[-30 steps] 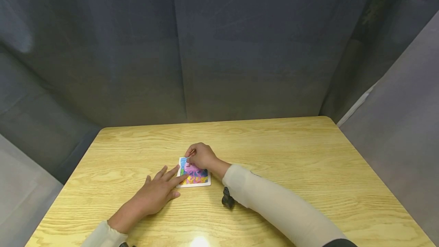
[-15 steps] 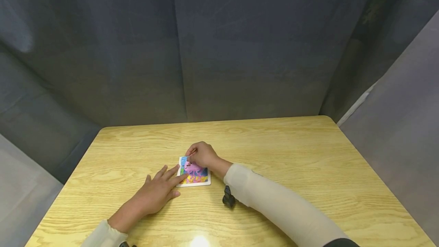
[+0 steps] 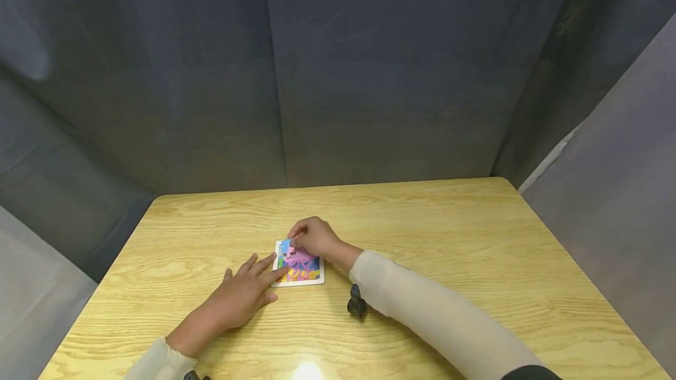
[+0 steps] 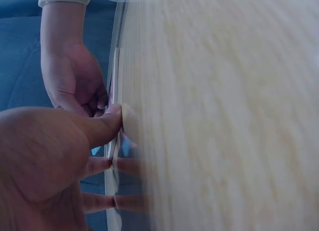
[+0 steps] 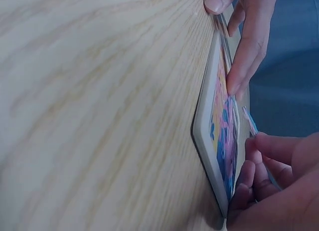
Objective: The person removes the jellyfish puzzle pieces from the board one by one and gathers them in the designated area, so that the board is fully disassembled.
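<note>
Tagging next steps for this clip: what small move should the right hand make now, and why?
Probably level the small piece and lower it onto the picture board. The right hand pinches the piece, which looks tilted and apart from the board's face in the right wrist view, while the left hand reaches onto the board's left side, which should help steady it.
</note>
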A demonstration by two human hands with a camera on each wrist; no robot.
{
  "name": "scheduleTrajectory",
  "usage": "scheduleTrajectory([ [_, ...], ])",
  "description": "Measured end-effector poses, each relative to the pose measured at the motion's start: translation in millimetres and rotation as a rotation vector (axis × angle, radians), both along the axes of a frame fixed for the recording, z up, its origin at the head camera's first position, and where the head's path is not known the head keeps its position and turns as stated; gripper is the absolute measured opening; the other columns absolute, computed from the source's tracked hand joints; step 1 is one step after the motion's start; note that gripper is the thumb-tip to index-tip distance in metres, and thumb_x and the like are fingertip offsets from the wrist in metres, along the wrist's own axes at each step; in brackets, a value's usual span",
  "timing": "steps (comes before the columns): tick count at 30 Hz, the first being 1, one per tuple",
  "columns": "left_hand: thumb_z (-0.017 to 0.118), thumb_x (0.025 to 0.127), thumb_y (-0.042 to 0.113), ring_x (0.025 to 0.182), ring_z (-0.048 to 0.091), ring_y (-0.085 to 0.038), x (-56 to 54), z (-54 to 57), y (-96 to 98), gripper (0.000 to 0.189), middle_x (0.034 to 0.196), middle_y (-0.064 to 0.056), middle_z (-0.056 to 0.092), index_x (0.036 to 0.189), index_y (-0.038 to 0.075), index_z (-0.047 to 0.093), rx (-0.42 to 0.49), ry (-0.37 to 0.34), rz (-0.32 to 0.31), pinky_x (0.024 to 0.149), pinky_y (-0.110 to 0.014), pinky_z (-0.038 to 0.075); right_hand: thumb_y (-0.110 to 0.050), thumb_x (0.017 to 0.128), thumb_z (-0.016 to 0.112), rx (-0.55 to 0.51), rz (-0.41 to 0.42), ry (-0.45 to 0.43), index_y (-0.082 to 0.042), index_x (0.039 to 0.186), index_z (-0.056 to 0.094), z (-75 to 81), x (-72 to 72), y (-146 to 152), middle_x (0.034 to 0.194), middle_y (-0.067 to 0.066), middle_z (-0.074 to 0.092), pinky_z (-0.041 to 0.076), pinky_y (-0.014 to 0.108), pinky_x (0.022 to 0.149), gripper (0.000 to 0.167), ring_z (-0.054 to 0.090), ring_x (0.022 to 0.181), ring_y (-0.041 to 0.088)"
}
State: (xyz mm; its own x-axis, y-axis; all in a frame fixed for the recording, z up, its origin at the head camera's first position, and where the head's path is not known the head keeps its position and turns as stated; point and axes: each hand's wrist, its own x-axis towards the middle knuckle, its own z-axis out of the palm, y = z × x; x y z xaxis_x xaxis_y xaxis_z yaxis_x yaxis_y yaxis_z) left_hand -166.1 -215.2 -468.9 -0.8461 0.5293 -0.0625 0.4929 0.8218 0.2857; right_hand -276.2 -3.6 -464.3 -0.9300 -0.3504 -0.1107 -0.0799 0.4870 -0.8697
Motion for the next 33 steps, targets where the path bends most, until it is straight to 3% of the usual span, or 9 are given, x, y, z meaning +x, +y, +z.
scheduleTrajectory([
  [11,0.058,0.105,0.037,0.149,0.023,-0.058,-0.8,-0.9,-0.1,0.058,0.169,-0.014,0.025,0.159,0.027,0.041,-0.004,-0.005,0.004,0.092,-0.091,0.026,-0.001,0.093,0.073,-0.059,0.010,-0.013,-0.002,0.101,0.076,2.5,-3.1,12,0.089,0.007,0.072,0.051,0.024,0.068,0.008,0.064,0.079,0.017],
  [27,0.058,0.105,0.038,0.149,0.023,-0.057,0.2,-0.5,0.8,0.058,0.169,-0.014,0.026,0.159,0.027,0.041,-0.003,-0.011,0.014,0.093,-0.091,0.025,-0.004,0.094,0.075,-0.076,-0.024,0.006,-0.004,0.099,0.076,-2.8,-9.8,30,0.089,0.004,0.070,0.051,0.025,0.074,0.006,0.061,0.081,0.014],
  [33,0.058,0.105,0.037,0.150,0.023,-0.057,0.1,0.2,0.9,0.058,0.169,-0.014,0.027,0.159,0.027,0.041,-0.002,-0.011,0.017,0.094,-0.091,0.025,-0.002,0.094,0.073,-0.128,-0.037,-0.030,-0.001,0.101,0.075,-5.1,-10.6,38,0.089,0.007,0.070,0.056,0.026,0.074,0.007,0.062,0.080,0.013],
])
